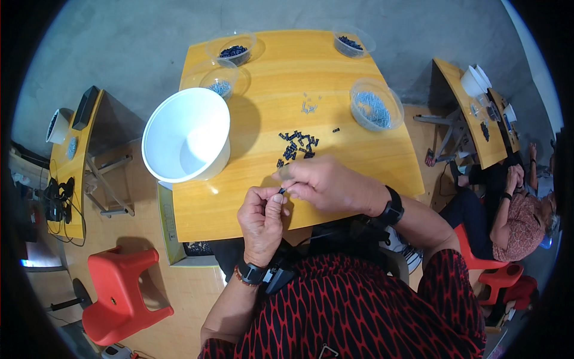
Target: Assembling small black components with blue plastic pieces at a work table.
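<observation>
Close to the table's front edge, my left hand [261,218] pinches a small black plastic piece [281,191] between thumb and fingers. My right hand [323,182] meets it there, its thumb and fingertips closed at the same piece; whether they hold a second part is hidden. Just beyond my hands lies a loose pile of small black pieces [297,145], with a single black piece [336,130] off to the right. Farther back is a little scatter of silvery screws [308,108].
A large white bucket [154,170] stands at the table's left edge. Clear tubs of black pieces [234,52] [350,45] and tubs of silvery screws [219,88] [372,111] line both sides. A red stool [113,293] is on the floor left; another person [520,224] sits right.
</observation>
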A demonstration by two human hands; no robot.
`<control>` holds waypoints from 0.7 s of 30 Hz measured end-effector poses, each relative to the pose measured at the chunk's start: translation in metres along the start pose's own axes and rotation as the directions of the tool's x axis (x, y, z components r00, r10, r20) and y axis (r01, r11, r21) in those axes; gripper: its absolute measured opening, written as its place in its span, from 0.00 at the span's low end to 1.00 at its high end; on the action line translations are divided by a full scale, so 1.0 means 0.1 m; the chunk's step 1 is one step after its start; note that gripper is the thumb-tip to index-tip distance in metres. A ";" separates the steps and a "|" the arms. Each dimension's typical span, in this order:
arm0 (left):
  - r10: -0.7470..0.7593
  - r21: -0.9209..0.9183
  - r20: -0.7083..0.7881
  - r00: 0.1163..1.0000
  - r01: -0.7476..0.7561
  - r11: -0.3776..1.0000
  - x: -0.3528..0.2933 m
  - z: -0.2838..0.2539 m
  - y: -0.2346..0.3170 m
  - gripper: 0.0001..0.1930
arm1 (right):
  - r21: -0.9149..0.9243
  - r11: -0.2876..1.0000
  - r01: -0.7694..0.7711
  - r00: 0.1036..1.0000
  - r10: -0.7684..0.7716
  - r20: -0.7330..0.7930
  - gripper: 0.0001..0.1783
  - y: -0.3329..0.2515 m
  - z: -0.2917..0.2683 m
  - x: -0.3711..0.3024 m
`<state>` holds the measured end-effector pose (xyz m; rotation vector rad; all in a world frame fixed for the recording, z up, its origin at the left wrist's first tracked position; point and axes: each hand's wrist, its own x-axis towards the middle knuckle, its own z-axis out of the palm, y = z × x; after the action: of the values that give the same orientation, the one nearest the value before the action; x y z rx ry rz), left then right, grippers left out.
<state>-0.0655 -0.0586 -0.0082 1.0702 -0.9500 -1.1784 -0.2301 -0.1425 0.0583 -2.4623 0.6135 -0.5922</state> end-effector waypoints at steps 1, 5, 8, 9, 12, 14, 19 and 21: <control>0.001 0.000 -0.002 1.000 -0.001 1.000 0.01 -0.01 0.00 0.05 | 0.275 0.945 -0.176 0.980 0.195 -0.042 0.08 0.04 0.06 -0.03; -0.022 -0.026 -0.012 1.000 0.022 0.999 0.02 -0.02 0.00 0.06 | 0.546 0.723 -0.424 0.887 0.453 0.089 0.06 0.08 0.10 -0.12; -0.013 -0.023 -0.004 1.000 0.013 1.000 0.02 -0.02 0.00 0.06 | 0.478 0.838 -0.264 0.939 0.336 -0.071 0.06 0.09 0.19 -0.13; -0.008 -0.017 0.001 1.000 0.008 1.000 0.03 -0.02 0.00 0.06 | 0.475 0.839 -0.266 0.938 0.340 -0.075 0.06 0.09 0.19 -0.15; -0.006 0.006 0.008 1.000 0.006 1.000 0.02 -0.02 0.00 0.06 | 0.397 0.871 -0.289 0.936 0.344 -0.073 0.06 0.10 0.19 -0.14; -0.004 0.013 0.005 1.000 0.004 1.000 0.02 -0.02 0.00 0.06 | 0.354 0.920 -0.168 0.946 0.251 -0.204 0.06 0.10 0.22 -0.13; 0.002 0.025 0.001 1.000 -0.002 1.000 0.02 -0.03 -0.02 0.05 | 0.278 0.953 -0.117 0.971 0.168 -0.167 0.04 0.10 0.25 -0.14; -0.007 0.006 -0.001 1.000 0.007 1.000 0.02 -0.04 -0.02 0.05 | 0.245 0.962 -0.119 0.975 0.159 -0.152 0.03 0.07 0.29 -0.17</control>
<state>-0.0614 -0.0601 -0.0107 1.0790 -0.9501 -1.1812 -0.2306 -0.1278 0.0267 -2.1426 0.7327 -0.7780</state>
